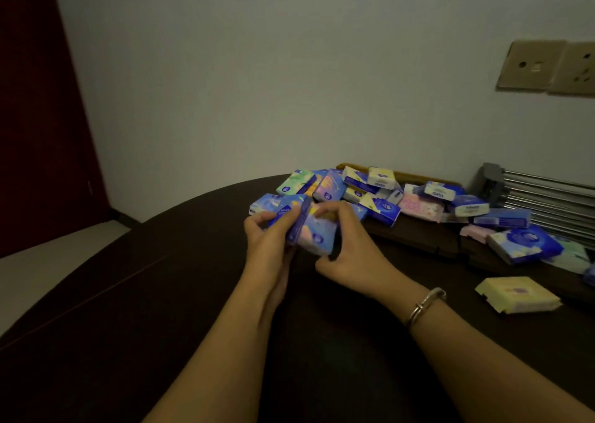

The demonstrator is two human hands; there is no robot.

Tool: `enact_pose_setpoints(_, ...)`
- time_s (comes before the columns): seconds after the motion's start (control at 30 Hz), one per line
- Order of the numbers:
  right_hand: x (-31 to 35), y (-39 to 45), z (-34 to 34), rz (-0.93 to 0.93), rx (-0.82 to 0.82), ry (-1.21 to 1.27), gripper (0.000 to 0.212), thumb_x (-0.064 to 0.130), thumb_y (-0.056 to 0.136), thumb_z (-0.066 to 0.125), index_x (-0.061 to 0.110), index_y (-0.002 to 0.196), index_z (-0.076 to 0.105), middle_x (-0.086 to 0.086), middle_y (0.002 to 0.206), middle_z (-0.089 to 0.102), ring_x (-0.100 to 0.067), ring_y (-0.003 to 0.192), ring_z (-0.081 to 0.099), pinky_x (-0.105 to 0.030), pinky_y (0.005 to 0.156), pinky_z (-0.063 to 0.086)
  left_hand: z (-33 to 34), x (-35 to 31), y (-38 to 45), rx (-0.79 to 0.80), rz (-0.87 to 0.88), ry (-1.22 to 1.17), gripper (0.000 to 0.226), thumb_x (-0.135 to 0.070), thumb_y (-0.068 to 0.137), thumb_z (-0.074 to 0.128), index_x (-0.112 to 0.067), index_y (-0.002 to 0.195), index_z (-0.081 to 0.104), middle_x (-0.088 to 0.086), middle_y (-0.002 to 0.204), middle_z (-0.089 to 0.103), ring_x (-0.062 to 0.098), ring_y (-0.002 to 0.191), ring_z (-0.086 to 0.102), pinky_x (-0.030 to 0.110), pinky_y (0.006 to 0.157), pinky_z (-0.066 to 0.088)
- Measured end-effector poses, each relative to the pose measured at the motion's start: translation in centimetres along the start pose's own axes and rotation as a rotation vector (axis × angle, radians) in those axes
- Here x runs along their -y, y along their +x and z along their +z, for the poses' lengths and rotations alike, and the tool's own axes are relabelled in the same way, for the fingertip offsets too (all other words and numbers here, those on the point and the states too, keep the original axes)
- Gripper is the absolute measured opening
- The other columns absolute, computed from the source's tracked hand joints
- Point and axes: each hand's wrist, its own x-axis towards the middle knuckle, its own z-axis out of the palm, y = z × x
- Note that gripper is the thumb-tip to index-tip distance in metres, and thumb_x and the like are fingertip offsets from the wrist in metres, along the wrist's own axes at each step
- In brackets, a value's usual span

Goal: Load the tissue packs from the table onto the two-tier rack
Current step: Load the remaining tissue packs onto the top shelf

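Note:
A heap of small tissue packs (380, 194) in blue, green, pink and yellow lies at the far side of the dark table (135, 294). My left hand (267, 239) grips a blue pack (294, 216) held upright just above the table. My right hand (351, 249) holds a pale blue and pink pack (318, 232) pressed against it. The metal rack (544, 197) with steel bars stands at the far right, partly cut off by the frame edge. A yellow pack (518, 294) lies alone near the right edge.
A wooden board (418, 232) lies under part of the heap. The wall behind carries two socket plates (547, 65). A dark red door (35, 117) is at the left, with pale floor below it.

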Motion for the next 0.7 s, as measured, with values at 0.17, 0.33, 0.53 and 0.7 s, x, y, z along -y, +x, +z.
enact_pose_setpoints(0.17,0.3,0.0,0.0,-0.004,0.072,0.024,0.069,0.010,0.074,0.068,0.038,0.126,0.033,0.011,0.132,0.045,0.000,0.121,0.048,-0.014,0.097,0.043,0.1,0.0,-0.4,0.117,-0.058,0.028,0.044,-0.011,0.080,0.071,-0.022,0.112,0.044,0.013,0.117,0.061,0.028,0.096,0.069,0.046,0.074,0.058)
enact_pose_setpoints(0.33,-1.6,0.5,-1.3,0.198,0.030,-0.202,0.081,0.030,0.071,0.065,0.045,0.136,0.020,0.004,0.155,0.016,-0.024,0.145,0.013,-0.047,0.118,0.016,0.0,0.2,-0.4,0.017,-0.017,0.089,0.044,-0.008,0.076,0.075,-0.032,0.099,0.046,0.005,0.113,0.053,0.027,0.096,0.066,0.046,0.079,0.058)
enact_pose_setpoints(0.53,-2.7,1.3,-1.1,0.339,-0.074,-0.591,0.072,0.038,0.089,0.055,0.018,0.148,0.019,-0.004,0.156,0.020,-0.022,0.146,0.008,-0.046,0.118,0.005,0.1,0.1,-1.1,-0.032,0.057,0.203,0.042,-0.015,0.076,0.076,-0.037,0.093,0.045,-0.002,0.115,0.047,0.025,0.102,0.061,0.043,0.076,0.059)
enact_pose_setpoints(0.7,-0.4,-1.3,-2.1,0.313,-0.067,-0.619,0.050,0.045,0.084,0.063,0.019,0.122,0.045,-0.002,0.125,0.044,-0.020,0.111,0.051,-0.037,0.096,0.046,0.5,0.0,-3.5,-0.091,0.033,0.196,0.015,-0.026,0.092,0.056,-0.039,0.091,0.049,0.005,0.127,0.051,0.025,0.105,0.061,0.048,0.082,0.057)
